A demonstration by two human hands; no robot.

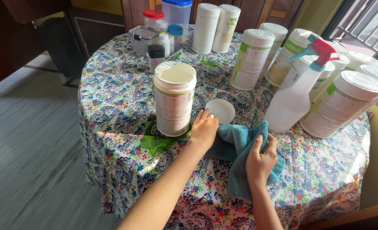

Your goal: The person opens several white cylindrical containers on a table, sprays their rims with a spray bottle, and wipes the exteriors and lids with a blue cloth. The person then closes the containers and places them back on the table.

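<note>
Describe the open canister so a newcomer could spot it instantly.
On the round table with the floral cloth, look at the near-left side, just left of the left hand. The open canister stands upright there beside a green smear. Unlike the other canisters, it has no lid; its loose white lid lies beside it.

Both bare forearms reached up from the near edge, the left one stretched long from the near left and the right one rising short and steep beside it. The left hand lay palm down, knuckles up, with its fingers pointed to the far side and lightly curled. The right hand sat nearer and to the right, its fingers bent in a loose clutch and the wrist straight.
</note>
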